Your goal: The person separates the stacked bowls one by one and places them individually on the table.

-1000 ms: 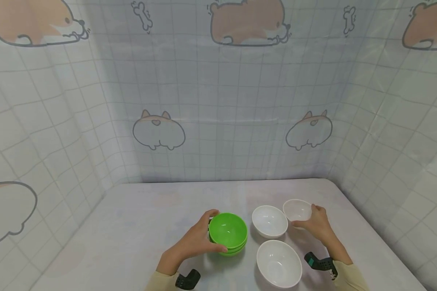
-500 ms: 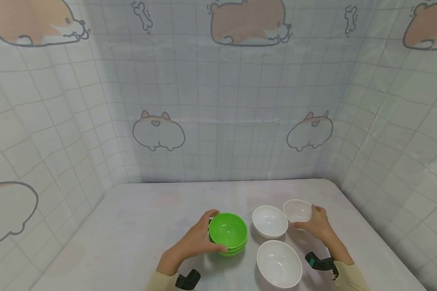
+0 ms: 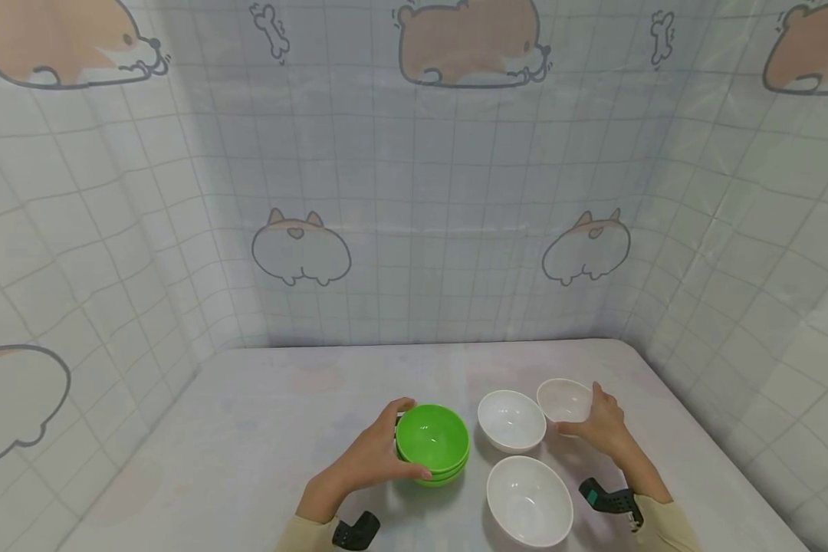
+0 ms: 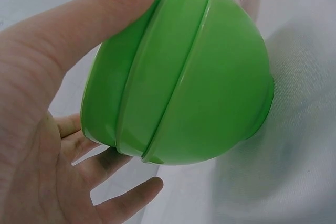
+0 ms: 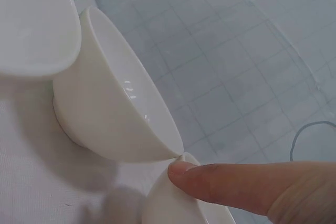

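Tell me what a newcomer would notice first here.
Probably the stack of glossy green round bowls, front centre, held by the left hand. Next, the three glossy white round bowls to its right, the farthest touched by the right hand. Behind the whitish table rises a pale grid-patterned backdrop with cartoon animals.

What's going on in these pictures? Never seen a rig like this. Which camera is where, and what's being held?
There's no robot: a person works with two bare hands. The wide picture comes from a camera worn on the head, looking forward and down; the two close-ups come from a camera on each wrist.

On the pale table stand three white bowls: near, middle and far. The left hand holds a stack of three green bowls. The right hand is at the far white bowl; the right wrist view shows its thumb touching near the rim. Whether it grips is unclear. Behind hangs a printed sheet.
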Action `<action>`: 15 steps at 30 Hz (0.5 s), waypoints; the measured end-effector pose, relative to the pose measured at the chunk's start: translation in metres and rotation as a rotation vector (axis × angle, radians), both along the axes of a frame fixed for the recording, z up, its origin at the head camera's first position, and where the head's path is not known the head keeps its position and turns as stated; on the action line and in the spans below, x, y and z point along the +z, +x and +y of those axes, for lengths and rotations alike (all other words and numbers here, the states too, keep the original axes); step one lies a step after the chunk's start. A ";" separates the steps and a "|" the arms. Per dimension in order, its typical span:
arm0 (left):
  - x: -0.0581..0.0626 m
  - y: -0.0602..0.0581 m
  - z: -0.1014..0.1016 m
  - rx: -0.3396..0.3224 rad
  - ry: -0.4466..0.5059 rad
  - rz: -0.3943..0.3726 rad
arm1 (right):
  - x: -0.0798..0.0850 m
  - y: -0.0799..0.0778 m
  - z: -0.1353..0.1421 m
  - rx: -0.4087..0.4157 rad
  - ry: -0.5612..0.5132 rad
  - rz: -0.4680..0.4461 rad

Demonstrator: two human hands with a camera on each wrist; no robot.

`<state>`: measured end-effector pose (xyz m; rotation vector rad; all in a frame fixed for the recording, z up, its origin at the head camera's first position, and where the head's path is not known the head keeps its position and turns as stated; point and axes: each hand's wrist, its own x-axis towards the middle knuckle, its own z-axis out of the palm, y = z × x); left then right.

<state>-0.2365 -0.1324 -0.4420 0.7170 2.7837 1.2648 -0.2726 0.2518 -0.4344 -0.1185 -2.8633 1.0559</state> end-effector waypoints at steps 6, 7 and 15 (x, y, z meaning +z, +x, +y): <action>0.001 0.003 -0.003 -0.016 -0.003 0.003 | 0.005 0.010 -0.005 -0.009 -0.009 -0.013; 0.001 0.003 -0.004 -0.020 -0.003 0.005 | 0.007 0.013 -0.006 -0.007 -0.010 -0.005; 0.003 0.006 -0.008 -0.057 0.016 -0.006 | 0.029 0.031 -0.026 0.054 -0.027 0.065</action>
